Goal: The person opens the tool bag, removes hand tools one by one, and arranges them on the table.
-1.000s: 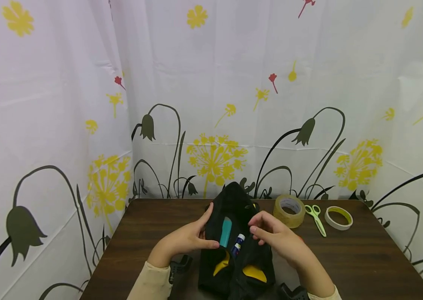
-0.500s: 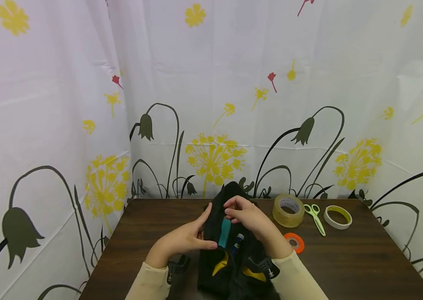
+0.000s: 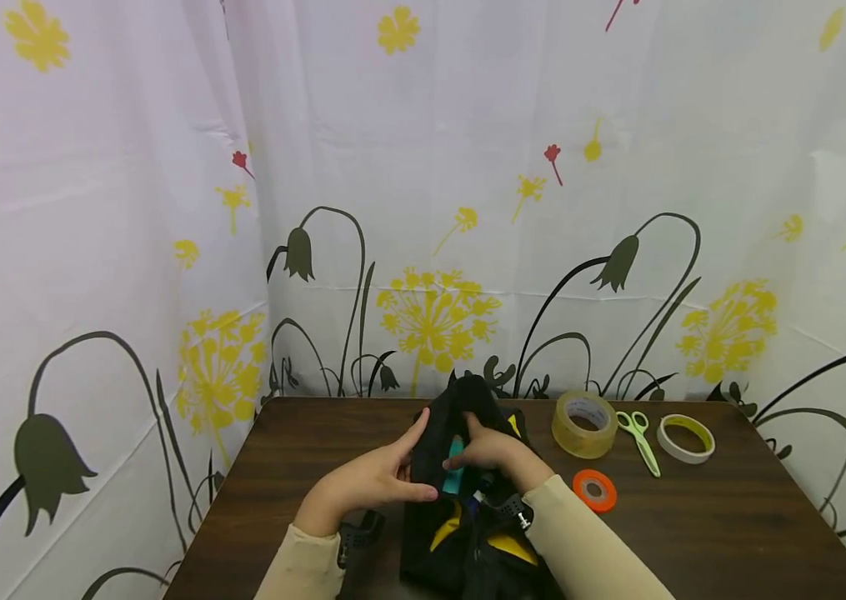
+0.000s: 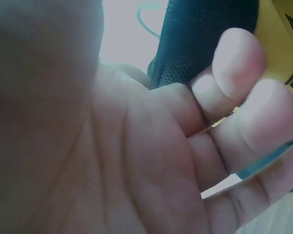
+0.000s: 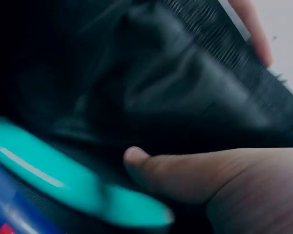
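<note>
A black zippered pouch (image 3: 433, 542) with yellow patches lies on the table with its mouth unzipped. My left hand (image 3: 366, 483) grips the pouch's left edge, thumb on the near side; its fingers lie along the outer wall in the left wrist view. My right hand (image 3: 493, 450) reaches into the pouch, thumb and index finger apart; its other fingers are hidden. Below the thumb in the right wrist view is a smooth teal object (image 5: 34, 156), its kind unclear. A blue glue stick (image 5: 14, 204) lies beside it.
On the dark wooden table (image 3: 730, 533) to the right lie a roll of clear tape (image 3: 568, 435), green scissors (image 3: 642, 446), a white tape roll (image 3: 681, 454) and an orange tape roll (image 3: 606, 500). A flower-patterned curtain (image 3: 362, 125) hangs behind.
My right hand has moved left over the pouch and down inside it. The orange tape roll has come into view from behind the right arm. The left hand keeps its hold.
</note>
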The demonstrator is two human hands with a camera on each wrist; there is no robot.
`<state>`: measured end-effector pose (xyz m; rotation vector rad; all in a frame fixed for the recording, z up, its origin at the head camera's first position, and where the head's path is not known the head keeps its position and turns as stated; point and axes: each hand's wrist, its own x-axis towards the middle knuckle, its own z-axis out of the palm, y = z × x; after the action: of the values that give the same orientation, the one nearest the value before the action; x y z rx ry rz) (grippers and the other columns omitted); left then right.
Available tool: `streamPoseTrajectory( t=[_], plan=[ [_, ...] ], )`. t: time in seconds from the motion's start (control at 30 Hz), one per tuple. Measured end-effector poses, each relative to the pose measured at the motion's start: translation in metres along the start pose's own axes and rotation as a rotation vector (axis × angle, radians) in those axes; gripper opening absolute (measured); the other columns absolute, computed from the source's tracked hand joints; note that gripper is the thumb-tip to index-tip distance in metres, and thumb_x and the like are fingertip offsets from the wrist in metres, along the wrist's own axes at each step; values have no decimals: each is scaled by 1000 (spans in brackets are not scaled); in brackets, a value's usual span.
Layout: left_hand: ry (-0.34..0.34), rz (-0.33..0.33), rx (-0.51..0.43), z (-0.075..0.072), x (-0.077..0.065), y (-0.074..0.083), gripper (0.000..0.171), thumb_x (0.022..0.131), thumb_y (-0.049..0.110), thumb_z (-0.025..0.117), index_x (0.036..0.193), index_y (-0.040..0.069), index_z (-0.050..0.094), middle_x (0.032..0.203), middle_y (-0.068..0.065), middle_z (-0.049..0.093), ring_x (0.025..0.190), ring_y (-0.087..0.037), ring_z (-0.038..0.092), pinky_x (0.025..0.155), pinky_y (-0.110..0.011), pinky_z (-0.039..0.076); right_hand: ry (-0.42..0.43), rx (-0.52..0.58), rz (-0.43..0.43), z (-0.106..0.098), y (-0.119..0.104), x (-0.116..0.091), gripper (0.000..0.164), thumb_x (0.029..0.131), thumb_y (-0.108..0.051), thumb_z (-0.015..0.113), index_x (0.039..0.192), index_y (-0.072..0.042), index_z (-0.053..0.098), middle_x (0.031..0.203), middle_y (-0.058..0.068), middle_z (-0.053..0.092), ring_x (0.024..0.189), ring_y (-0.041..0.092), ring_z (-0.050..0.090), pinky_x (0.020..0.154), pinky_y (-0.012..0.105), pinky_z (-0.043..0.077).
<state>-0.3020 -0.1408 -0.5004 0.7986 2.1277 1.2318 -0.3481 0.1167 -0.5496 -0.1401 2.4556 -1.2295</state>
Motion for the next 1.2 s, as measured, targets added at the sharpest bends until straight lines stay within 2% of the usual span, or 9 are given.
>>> streamPoseTrajectory(
  t=[0.13,0.23,0.3,0.43,0.6,0.7,0.93,1.1,1.2],
  plan=[
    [-6,7,-26,1,1,-1,117,102,37,80,175,38,-12,91,-6,71,83,-22,68,76,-28,53,10,28,5,5,11,6,125,87,-21,94,173,1,6,173,34,31,156,49,38,127,64,34],
    [-8,4,-23,1,1,0,115,103,38,79,175,38,-11,96,-7,73,90,-30,71,79,-29,54,5,47,26,5,15,6,125,85,-24,96,172,2,11,174,32,30,157,49,37,127,64,32],
    [-3,-4,-19,1,0,0,113,103,39,78,174,42,-10,100,-8,73,95,-34,72,82,-30,55,-5,52,37,4,15,7,123,83,-27,98,171,1,16,174,30,31,158,48,36,127,65,32],
    [13,-14,2,0,-1,1,110,104,39,77,172,50,-9,109,-11,71,97,-31,72,86,-31,55,-25,56,40,1,13,7,120,82,-31,100,170,1,24,174,28,32,160,47,34,128,64,31],
    [16,-8,17,-1,1,1,111,104,39,77,175,41,-9,117,-15,68,95,-25,71,85,-33,55,-24,37,38,1,10,8,116,81,-30,100,168,-1,29,172,28,35,159,47,35,128,64,31],
    [16,-9,5,0,2,1,113,104,41,77,175,39,-9,125,-16,67,99,-21,71,88,-32,56,-13,-22,21,3,10,10,111,80,-28,101,165,-1,34,168,28,41,156,46,40,127,63,35],
    [24,-31,25,3,1,0,112,103,42,78,175,43,-8,108,-13,68,92,-30,71,83,-33,54,-5,-89,28,9,10,10,128,80,-25,101,173,-1,18,173,28,34,158,47,38,127,63,35],
    [20,-26,21,3,1,2,114,103,42,78,175,39,-9,116,-11,70,99,-27,73,87,-33,55,12,-101,38,9,11,10,126,77,-23,103,172,-3,23,170,26,40,154,45,43,125,62,38],
    [19,-32,23,3,1,3,114,103,42,78,175,39,-9,111,-10,70,98,-29,73,87,-34,55,16,-101,37,8,11,10,123,75,-23,104,170,-4,27,167,26,44,151,44,46,124,62,40]
  ],
)
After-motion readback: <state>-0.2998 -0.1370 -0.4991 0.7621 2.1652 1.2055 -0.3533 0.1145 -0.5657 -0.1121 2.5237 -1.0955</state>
